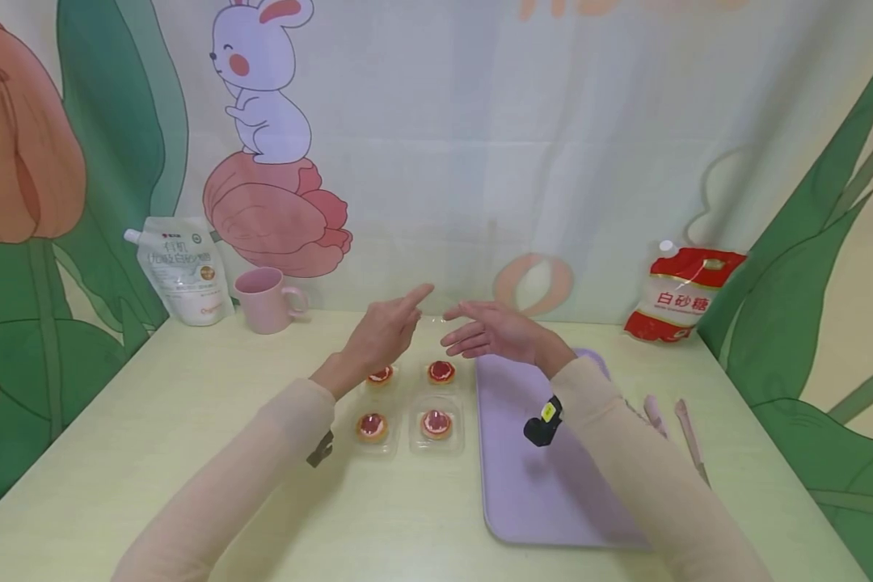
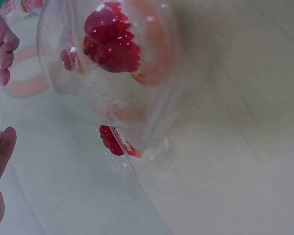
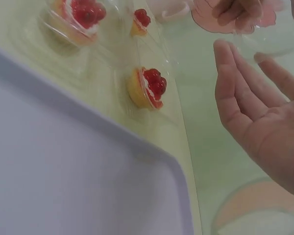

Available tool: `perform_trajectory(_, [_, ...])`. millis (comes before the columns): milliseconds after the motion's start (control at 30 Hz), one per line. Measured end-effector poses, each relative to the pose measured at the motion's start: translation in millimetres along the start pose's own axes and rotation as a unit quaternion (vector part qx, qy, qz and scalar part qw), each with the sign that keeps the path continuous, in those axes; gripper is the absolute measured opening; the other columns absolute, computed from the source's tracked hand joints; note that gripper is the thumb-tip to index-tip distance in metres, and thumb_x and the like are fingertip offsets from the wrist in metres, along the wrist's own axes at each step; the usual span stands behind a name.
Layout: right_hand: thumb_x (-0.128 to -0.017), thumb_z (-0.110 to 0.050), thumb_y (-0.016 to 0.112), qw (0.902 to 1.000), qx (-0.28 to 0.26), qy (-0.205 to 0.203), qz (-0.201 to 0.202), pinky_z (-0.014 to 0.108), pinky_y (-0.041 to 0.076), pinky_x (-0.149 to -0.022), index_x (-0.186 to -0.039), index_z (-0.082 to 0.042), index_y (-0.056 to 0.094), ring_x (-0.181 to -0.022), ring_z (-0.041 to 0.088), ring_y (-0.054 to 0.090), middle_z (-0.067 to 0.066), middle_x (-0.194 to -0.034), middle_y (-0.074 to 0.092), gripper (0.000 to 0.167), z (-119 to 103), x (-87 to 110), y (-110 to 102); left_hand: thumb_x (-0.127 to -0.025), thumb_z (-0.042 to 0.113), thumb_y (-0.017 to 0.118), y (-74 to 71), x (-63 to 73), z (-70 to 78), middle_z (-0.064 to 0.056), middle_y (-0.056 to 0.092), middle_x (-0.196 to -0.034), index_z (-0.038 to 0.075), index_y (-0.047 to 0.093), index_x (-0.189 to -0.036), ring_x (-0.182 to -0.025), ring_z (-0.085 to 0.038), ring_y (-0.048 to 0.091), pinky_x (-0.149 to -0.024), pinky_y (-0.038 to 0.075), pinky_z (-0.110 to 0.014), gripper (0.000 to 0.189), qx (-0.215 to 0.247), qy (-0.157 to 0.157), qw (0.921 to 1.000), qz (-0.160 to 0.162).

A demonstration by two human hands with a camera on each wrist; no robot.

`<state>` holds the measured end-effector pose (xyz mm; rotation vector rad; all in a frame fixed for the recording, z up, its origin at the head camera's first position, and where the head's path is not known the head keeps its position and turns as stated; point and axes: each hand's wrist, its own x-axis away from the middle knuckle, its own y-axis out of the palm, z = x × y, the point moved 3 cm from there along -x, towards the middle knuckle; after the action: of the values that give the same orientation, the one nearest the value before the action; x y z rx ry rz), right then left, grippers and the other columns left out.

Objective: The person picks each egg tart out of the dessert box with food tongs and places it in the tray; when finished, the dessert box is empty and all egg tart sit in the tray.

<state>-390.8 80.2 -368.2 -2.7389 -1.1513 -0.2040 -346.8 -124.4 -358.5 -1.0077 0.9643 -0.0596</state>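
Note:
My left hand (image 1: pixel 388 330) is raised over the far tarts, index finger stretched out and the other fingers bent, at a see-through plastic piece (image 3: pixel 272 41) with a curved edge. Facing it, my right hand (image 1: pixel 496 330) has its fingers fairly straight, and their tips come right up to the same piece. Its full shape barely shows. Below the hands stand several small red-topped tarts (image 1: pixel 436 423) in clear plastic boxes (image 1: pixel 416 444). In the left wrist view one tart (image 2: pixel 112 46) appears close up under its domed cover. My left forearm overlaps the far left tart (image 1: pixel 381 374).
A lilac tray (image 1: pixel 524 505) lies right of the tarts, under my right forearm. Two pink-handled utensils (image 1: pixel 687 428) rest beyond it. A pink mug (image 1: pixel 262 301) and a white pouch (image 1: pixel 185 275) stand back left; a red-and-white sugar bag (image 1: pixel 682 297) stands back right, before the printed curtain.

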Motion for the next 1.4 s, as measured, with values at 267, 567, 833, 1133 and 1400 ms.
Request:
perform_trajectory(267, [-0.106, -0.047, 0.040, 0.9970, -0.026, -0.036, 0.063, 0.040, 0.052, -0.102, -0.152, -0.005, 0.036, -0.125, 0.038, 0.061, 0.032, -0.139, 0.055, 0.062, 0.4, -1.8, 8.3, -0.097, 0.002, 0.058, 2.1, -2.2, -3.8, -0.004, 0.050, -0.056, 0.006, 0.050, -0.140, -0.047, -0.013, 0.038, -0.050, 0.036, -0.024, 0.044, 0.016, -0.079, 0.9967, 0.015])
perform_trajectory(567, [-0.099, -0.010, 0.061, 0.9354, 0.175, -0.205, 0.229, 0.040, 0.058, -0.089, -0.154, -0.013, 0.038, -0.103, 0.037, 0.071, 0.025, -0.120, 0.067, 0.060, -1.6, 0.9, 17.7, -0.096, 0.000, 0.057, 3.9, -6.7, -8.3, -0.007, 0.058, -0.060, 0.010, 0.050, -0.141, -0.051, -0.016, 0.045, -0.051, 0.037, -0.024, 0.046, 0.078, -0.201, 0.9762, 0.019])
perform_trajectory(833, [-0.094, 0.002, 0.061, 0.8889, 0.278, -0.224, 0.288, 0.029, 0.054, -0.072, -0.152, -0.016, 0.042, -0.093, 0.031, 0.072, 0.021, -0.106, 0.068, 0.064, -6.8, -4.0, 19.3, -0.094, 0.000, 0.054, 3.8, -18.7, -13.2, -0.010, 0.069, -0.066, 0.012, 0.049, -0.144, -0.055, -0.018, 0.067, -0.055, 0.049, -0.024, 0.051, 0.126, -0.257, 0.9581, -0.016])
perform_trajectory(1133, [-0.090, 0.012, 0.057, 0.9165, 0.201, -0.207, 0.277, 0.025, 0.057, -0.072, -0.151, -0.007, 0.042, -0.081, 0.030, 0.069, 0.024, -0.096, 0.063, 0.066, 0.3, -17.2, 2.5, -0.095, 0.002, 0.058, 13.5, -26.5, -21.4, -0.016, 0.074, -0.091, 0.013, 0.045, -0.149, -0.064, -0.024, 0.074, -0.048, 0.043, -0.021, 0.056, 0.159, -0.302, 0.9390, -0.043])
perform_trajectory(1400, [-0.091, 0.012, 0.057, 0.9422, 0.152, -0.134, 0.267, 0.030, 0.061, -0.072, -0.151, -0.004, 0.040, -0.075, 0.022, 0.071, 0.020, -0.096, 0.063, 0.064, 8.6, -26.6, -14.3, -0.093, -0.002, 0.059, 33.8, -31.3, -31.3, -0.019, 0.073, -0.095, 0.014, 0.043, -0.151, -0.066, -0.023, 0.074, -0.056, 0.051, -0.025, 0.062, 0.167, -0.341, 0.9222, -0.074])
